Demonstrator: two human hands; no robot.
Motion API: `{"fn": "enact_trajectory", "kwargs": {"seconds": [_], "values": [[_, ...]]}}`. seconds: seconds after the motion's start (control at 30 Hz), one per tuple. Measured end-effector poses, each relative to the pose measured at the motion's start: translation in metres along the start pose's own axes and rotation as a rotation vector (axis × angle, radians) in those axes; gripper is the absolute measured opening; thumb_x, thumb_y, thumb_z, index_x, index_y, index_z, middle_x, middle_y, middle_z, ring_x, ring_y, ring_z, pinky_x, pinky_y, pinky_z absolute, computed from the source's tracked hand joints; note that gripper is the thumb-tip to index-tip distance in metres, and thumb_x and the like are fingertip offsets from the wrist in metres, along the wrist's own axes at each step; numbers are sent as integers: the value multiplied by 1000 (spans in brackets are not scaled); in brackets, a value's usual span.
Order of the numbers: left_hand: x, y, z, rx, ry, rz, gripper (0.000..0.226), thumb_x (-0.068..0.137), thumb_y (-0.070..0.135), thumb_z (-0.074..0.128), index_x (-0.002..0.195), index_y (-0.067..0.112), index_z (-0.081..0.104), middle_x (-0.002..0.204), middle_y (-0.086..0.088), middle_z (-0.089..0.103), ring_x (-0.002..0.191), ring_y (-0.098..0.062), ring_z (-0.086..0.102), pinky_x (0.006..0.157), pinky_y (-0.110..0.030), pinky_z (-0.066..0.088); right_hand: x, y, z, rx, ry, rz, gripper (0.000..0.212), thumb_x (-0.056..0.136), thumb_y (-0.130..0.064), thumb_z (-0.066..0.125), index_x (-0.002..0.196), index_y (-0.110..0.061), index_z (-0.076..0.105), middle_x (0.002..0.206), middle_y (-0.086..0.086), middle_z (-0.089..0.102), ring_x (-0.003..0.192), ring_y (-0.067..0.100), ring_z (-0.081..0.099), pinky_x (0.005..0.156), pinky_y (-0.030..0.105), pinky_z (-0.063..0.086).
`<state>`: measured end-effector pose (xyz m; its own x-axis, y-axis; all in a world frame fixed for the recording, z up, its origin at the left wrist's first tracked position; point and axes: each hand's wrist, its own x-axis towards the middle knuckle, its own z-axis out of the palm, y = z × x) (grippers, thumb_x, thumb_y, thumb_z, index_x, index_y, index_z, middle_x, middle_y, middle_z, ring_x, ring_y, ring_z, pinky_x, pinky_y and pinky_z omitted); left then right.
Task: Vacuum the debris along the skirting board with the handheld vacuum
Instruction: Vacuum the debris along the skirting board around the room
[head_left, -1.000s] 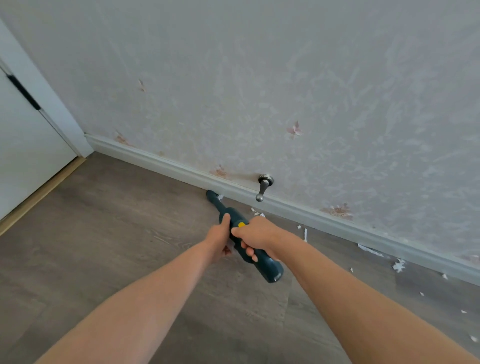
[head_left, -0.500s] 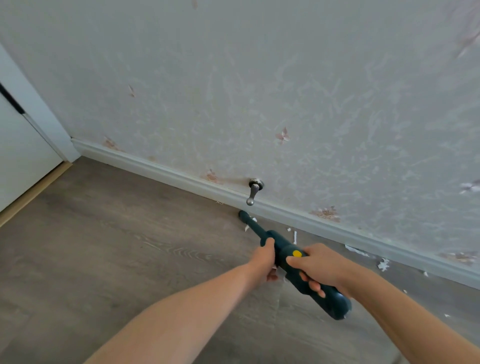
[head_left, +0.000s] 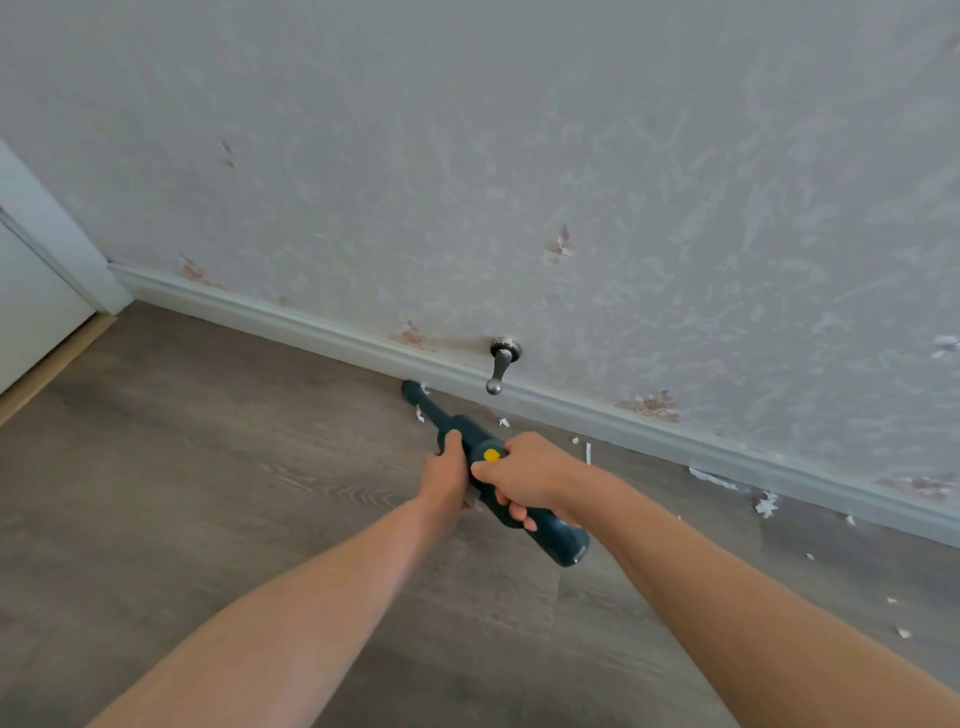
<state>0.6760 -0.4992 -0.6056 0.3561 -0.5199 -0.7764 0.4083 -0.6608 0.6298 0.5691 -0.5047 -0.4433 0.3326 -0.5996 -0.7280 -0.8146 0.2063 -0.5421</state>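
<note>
both hands on the tool here — the right hand is wrapped around the rear grip of the handheld vacuum, fingers curled under the body and thumb lying beside the yellow button, while the left hand is closed on the barrel just ahead of it. neither hand is open at all; both are clamped on the dark teal body, one behind the other and touching.

that two-handed hold looks like a steering grip: the rear hand carries the weight and sits by the switch, the front one aims the nozzle. and the nozzle is down low, angled forward and left, its tip at the foot of the skirting board where the board meets the wood-look floor. a white fleck lies right at the tip, another just beside the narrow tube.

the vacuum lies slanted to the wall, not square on, which i'd judge lets the mouth run along the join. just right of the tip a metal door stop juts from the wall above the board, pointing downward.

plenty left to do, by the look of it: white debris is scattered along the board well to the right of the hands, with small chips out on the floor too. the stretch to the left, toward the door frame, looks clean.
</note>
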Motion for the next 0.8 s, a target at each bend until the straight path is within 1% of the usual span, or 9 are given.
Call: {"fn": "enact_trajectory", "kwargs": {"seconds": [0.07,0.2,0.27,0.4,0.5,0.6,0.67,0.73,0.8], "values": [[-10,-3,14,2,-66,-28,57,100,53,40,127,7,60,99,-12,71,79,-28,67,61,-31,53,-9,12,-8,-26,19,29,30,99,-29,54,79,-7,56,48,5,53,31,14,44,57,28,49],[-48,-4,45,34,-245,-99,51,107,50,33,136,13,52,108,-12,70,81,-22,68,51,-28,54,-36,42,-34,-49,51,61,29,101,-28,54,94,0,59,43,-1,52,31,14,42,52,24,47],[-65,-6,57,70,-311,-106,50,108,49,31,140,14,49,112,-11,69,85,-20,67,54,-29,55,-49,57,-47,-66,63,77,27,101,-28,53,92,-2,57,41,-3,52,32,13,42,50,23,46],[-87,-11,78,158,-404,-115,48,110,47,28,136,14,50,93,-6,64,78,-15,61,53,-26,50,-65,79,-65,-101,83,125,33,99,-33,54,84,-4,58,50,6,54,35,18,45,55,26,48],[-92,-17,85,194,-447,-130,46,110,46,28,132,13,50,89,-5,61,76,-15,58,51,-25,49,-71,86,-69,-106,73,152,33,99,-33,54,84,-4,60,50,7,54,34,17,45,58,25,49],[-91,-22,87,181,-411,-138,46,110,47,30,132,13,50,91,-6,63,76,-16,61,45,-23,51,-71,86,-68,-105,45,155,33,100,-33,53,83,-4,59,48,5,54,35,16,45,61,25,50],[-86,-25,86,128,-320,-121,51,107,51,33,136,12,49,102,-9,68,86,-21,68,52,-27,54,-65,82,-64,-78,19,129,32,99,-32,53,86,-4,60,50,6,54,36,16,44,60,26,49],[-73,-29,83,78,-189,-90,58,104,53,38,142,11,45,119,-15,67,102,-30,68,62,-32,54,-56,76,-58,-47,6,96,32,99,-32,54,83,-5,58,49,5,53,35,17,43,56,24,47],[-62,-28,74,22,-99,-67,58,104,52,41,143,10,44,129,-18,63,106,-33,64,62,-33,50,-44,67,-48,-16,-7,64,31,99,-31,54,81,-5,55,47,5,51,34,17,42,53,25,45]]}}
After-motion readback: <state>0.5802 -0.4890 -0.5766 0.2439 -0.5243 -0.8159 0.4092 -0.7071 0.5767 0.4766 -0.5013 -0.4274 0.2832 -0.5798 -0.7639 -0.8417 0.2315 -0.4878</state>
